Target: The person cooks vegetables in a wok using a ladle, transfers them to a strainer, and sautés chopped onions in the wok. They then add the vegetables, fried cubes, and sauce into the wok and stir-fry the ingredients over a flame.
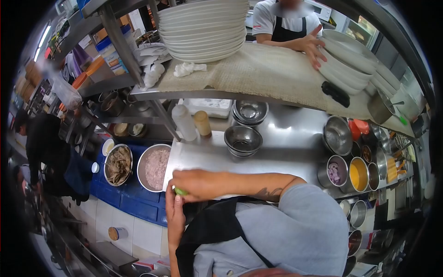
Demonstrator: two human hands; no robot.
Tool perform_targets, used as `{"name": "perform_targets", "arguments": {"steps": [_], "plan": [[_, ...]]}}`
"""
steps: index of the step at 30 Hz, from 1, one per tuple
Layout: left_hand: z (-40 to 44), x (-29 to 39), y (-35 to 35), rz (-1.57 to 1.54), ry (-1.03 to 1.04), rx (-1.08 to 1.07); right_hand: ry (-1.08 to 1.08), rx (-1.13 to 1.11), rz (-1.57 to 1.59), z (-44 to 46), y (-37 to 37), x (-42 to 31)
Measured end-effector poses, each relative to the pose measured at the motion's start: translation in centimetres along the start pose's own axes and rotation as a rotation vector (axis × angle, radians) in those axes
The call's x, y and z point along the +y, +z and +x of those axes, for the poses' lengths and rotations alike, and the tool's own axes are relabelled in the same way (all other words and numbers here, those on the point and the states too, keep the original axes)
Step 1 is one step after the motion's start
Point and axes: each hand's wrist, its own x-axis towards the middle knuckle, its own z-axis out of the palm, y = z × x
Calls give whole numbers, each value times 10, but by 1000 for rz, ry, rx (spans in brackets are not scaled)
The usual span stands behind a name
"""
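My right hand (196,181) reaches across from the right, its fingers curled around a small green piece (181,190) that may be a lime; most of it is hidden. Just below, my left hand (174,210) points upward with its fingers stretched out, close against the right hand. I cannot tell whether it touches the green piece. Directly left of my hands is a metal bowl (140,177) of pale pink minced food (155,167). Beside it stands another bowl (131,175) with brown, leaf-like pieces (119,166).
Both bowls rest on a blue chest (138,207). Nested metal bowls (243,140) and squeeze bottles (184,123) stand on the steel counter (286,152). Metal pots with chopped onion (334,173) and yellow liquid (358,174) line the right. Stacked plates (203,32) fill the overhead shelf; a co-worker (288,27) stands behind.
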Motion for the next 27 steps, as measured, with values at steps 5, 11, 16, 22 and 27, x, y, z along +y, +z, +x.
{"name": "perform_targets", "arguments": {"steps": [5,11,16,22,27], "plan": [[-4,-29,-6,-303,-122,44,-45,93,123,-8,25,1],[-9,-25,6,-167,-65,253,-27,74,165,-12,44,16],[-17,-21,-8,856,291,98,31,-97,348,-19,53,25],[-23,-19,-7,1082,320,28,49,-186,580,-27,85,33],[-25,-29,-17,1025,119,148,167,-233,275,-16,79,20]]}}
